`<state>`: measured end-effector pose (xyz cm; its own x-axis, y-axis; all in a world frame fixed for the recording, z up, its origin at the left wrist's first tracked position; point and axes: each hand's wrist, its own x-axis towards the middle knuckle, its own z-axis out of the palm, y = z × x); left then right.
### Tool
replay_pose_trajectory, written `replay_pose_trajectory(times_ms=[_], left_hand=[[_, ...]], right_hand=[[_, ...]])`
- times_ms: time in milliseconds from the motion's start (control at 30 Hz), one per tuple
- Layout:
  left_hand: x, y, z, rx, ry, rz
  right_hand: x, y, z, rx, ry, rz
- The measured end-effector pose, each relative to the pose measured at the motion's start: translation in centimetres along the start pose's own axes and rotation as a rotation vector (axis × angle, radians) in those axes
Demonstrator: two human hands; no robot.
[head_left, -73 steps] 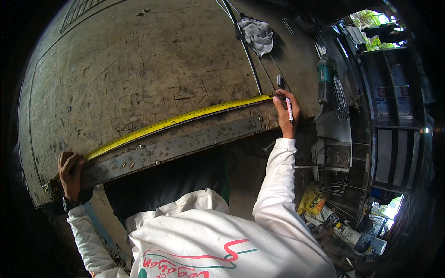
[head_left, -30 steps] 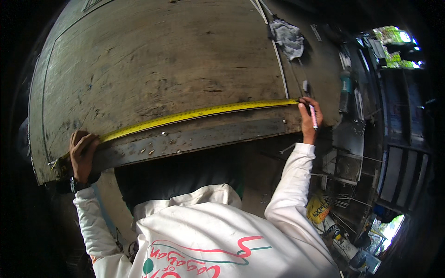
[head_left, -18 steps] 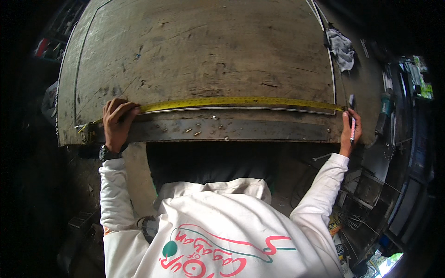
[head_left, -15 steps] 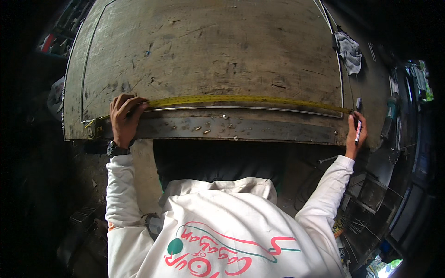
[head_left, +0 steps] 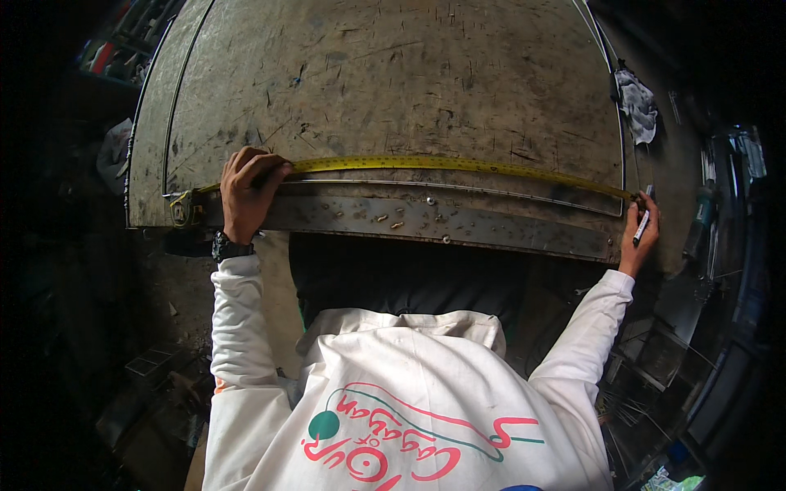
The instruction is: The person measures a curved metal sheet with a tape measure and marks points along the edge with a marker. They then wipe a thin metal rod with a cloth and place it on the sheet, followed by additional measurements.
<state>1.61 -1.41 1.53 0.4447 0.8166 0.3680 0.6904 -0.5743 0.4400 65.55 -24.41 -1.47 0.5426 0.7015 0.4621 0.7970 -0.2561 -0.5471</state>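
A yellow tape measure blade (head_left: pixel 401 163) stretches across the wooden board, bowing slightly along its near side. My left hand (head_left: pixel 248 195) pinches the blade near its left end, thumb and fingers together. Just left of that hand lies the tape's case (head_left: pixel 185 209) at the board's corner. At the other end, my right hand (head_left: pixel 640 245) is closed at the tape's tip, with a white marker pen (head_left: pixel 642 227) held in its fingers. A thin metal frame (head_left: pixel 491 191) rests on the board, its near bar running just below the tape.
A flat grey metal strip (head_left: pixel 483 225) with bolt heads lines the board's near edge. A crumpled cloth (head_left: pixel 637 106) hangs by the right edge. Metal pieces and rods (head_left: pixel 630 401) lie on the floor at lower right. The worn wooden board (head_left: pixel 409 90) extends away from me.
My view has shifted, so the board and both hands appear farther right. The marker pen leans differently in my right hand. Both hands stay at the tape.
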Motion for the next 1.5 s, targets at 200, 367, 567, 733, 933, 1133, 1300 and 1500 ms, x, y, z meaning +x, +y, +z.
replay_pose_trajectory(times_ms=[200,367,567,733,933,1133,1300,1500], left_hand=[[0.0,-0.1,0.2,-0.047,0.015,-0.031],[0.1,-0.3,0.1,-0.008,0.024,0.016],[-0.1,-0.2,0.1,-0.006,0.029,0.013],[-0.1,-0.5,0.4,0.003,0.043,-0.002],[0.0,-0.1,0.2,-0.02,0.017,-0.019],[0.0,-0.3,0.3,-0.02,0.019,-0.016],[0.1,-0.2,0.4,-0.028,0.017,-0.019],[0.2,-0.1,0.3,-0.019,0.02,-0.016]], right_hand=[[0.2,0.8,-0.2,0.037,0.007,-0.017],[0.0,1.0,-0.3,0.016,-0.001,-0.006],[0.1,0.7,-0.3,0.001,0.0,-0.012],[0.1,0.8,-0.3,-0.002,-0.008,-0.012],[0.2,0.6,-0.4,-0.028,-0.014,-0.001],[0.3,0.8,-0.4,-0.027,-0.006,-0.012],[0.3,0.1,-0.4,-0.041,0.003,-0.036],[0.3,0.3,-0.3,-0.013,0.005,-0.022]])
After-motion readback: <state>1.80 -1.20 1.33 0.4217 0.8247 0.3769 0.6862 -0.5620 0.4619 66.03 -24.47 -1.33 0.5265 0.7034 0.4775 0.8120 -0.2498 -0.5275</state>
